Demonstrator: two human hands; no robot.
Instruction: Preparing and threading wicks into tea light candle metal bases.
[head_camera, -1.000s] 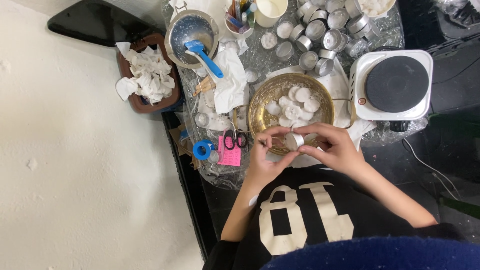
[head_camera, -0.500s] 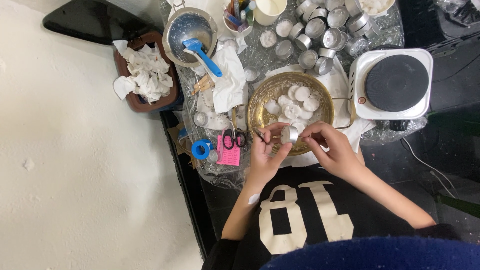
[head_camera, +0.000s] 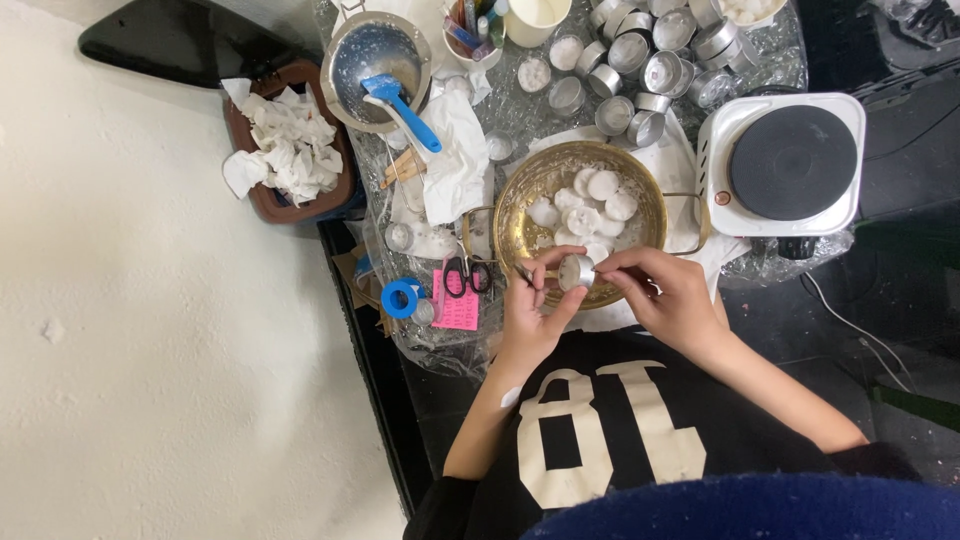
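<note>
My left hand (head_camera: 530, 305) and my right hand (head_camera: 665, 292) meet over the near rim of a brass bowl (head_camera: 520, 200) that holds several white wax discs (head_camera: 590, 205). Between the fingertips of both hands is a small round metal candle cup (head_camera: 576, 271) with white wax in it. My left hand also grips a thin metal tool (head_camera: 524, 272) that points towards the cup. My right fingers pinch the cup's right side.
A white single hotplate (head_camera: 790, 165) stands right of the bowl. Several empty metal cups (head_camera: 650, 65) lie behind it. A steel pot with a blue spatula (head_camera: 400, 95), a brown box of crumpled tissues (head_camera: 290, 150), small scissors (head_camera: 462, 275), a pink note (head_camera: 455, 305) and blue tape (head_camera: 402, 297) sit at the left.
Both hands have lifted from the table's near edge to the bowl's rim. The small cup, held low between them before, is now raised and turned on its side.
</note>
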